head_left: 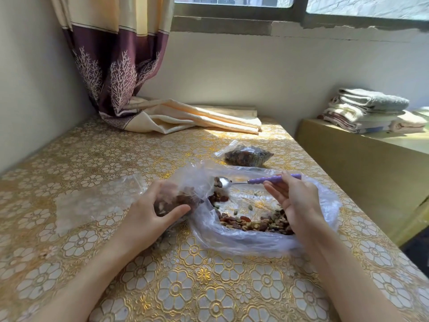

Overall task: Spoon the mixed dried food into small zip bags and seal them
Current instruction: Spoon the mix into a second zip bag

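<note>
Between the two hands, on the bench (pixel 209 287) with its gold flower cloth, a big clear bag (pixel 243 240) lies open with mixed dried food (pixel 255 223) heaped along its near edge. Left hand (pixel 148 211) grips a small zip bag (pixel 178 201) that is partly filled with dark pieces; fingers (pixel 155 189) curl over the far side and the thumb presses the near side, so the small bag is pinched between them and sits at the big bag's left rim. Right hand (pixel 294 201) holds a spoon (pixel 255 181) by its purple ribbed handle, fingers closed round the handle, the rest of the hand relaxed over the big bag. Spoon lies nearly level, bowl pointing left toward the left fingers, with a few pieces on the bowl tip, just beside the small bag's mouth; cannot tell if it touches the plastic. More loose pieces lie under the spoon bowl inside the big bag. Left of the left fingers, flat empty clear bags (pixel 92 201) lie on the cloth. Beyond the right fingers, well apart, a filled small bag (pixel 247 155) lies on its side. Far end of the bench: a folded cream cloth (pixel 197 117) and a curtain (pixel 116 66) hem resting on it. Folded towels (pixel 364 110) are stacked on a low shelf to the right.
</note>
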Motion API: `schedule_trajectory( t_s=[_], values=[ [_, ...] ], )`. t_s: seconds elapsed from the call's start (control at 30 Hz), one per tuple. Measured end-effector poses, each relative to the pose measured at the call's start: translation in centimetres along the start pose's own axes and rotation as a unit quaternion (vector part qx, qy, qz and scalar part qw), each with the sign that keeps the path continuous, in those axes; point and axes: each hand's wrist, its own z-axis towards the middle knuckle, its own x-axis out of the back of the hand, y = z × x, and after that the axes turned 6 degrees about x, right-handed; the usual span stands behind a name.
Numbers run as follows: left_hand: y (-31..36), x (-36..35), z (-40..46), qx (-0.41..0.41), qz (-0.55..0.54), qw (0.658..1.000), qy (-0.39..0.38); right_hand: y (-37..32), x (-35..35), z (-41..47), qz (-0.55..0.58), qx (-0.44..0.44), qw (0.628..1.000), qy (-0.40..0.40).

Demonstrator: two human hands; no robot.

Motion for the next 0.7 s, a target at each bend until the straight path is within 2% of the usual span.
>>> schedule_trajectory(
  t_s=[0.37,0.57,0.7],
  values=[
    [-0.2,0.0,0.1,0.018,0.032,0.998,-0.053,-1.9,-0.7,-1.5,0.046,0.103,0.993,-0.026],
    [-0.6,0.1,0.3,0.011,0.034,0.997,-0.067,-1.7,-1.8,-3.0,0.025,0.175,0.978,-0.115],
    [-0.7,0.2,0.4,0.001,0.020,0.996,-0.086,-0.9,-2.8,-4.2,-0.022,0.264,0.944,-0.197]
  ],
)
